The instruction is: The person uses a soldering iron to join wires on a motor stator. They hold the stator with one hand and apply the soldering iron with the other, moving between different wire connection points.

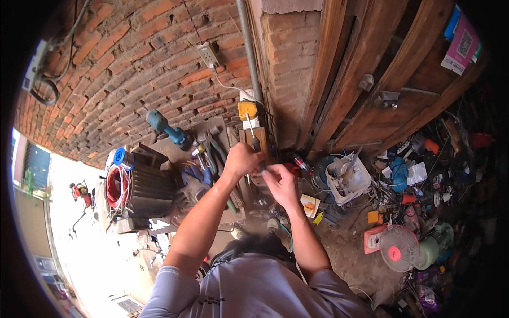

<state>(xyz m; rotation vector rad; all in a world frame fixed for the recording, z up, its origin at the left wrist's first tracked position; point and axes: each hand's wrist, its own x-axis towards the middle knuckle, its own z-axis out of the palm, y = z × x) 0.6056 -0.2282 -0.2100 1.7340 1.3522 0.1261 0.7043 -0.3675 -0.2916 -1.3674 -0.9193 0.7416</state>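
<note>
My left hand (244,159) is closed, its fingers curled at the front of the workbench. Right by its fingertips is a screwdriver-like tool (255,142) with a dark handle and thin metal shaft, pointing away from me. My right hand (283,184) is closed too, a little lower and to the right, thumb and fingers pinched towards the left hand. A small dark piece shows between the two hands; its kind is too small to tell. Beyond the shaft sits a yellow box-shaped thing (247,110) against the wall. Pliers (216,148) lie left of my left hand.
A teal cordless drill (168,129) and work gloves (192,188) lie on the bench. A wall socket (207,54) feeds a white cable. To the right are a wooden door (366,79), a white basket (348,179), a fan (398,248) and scattered parts on the floor.
</note>
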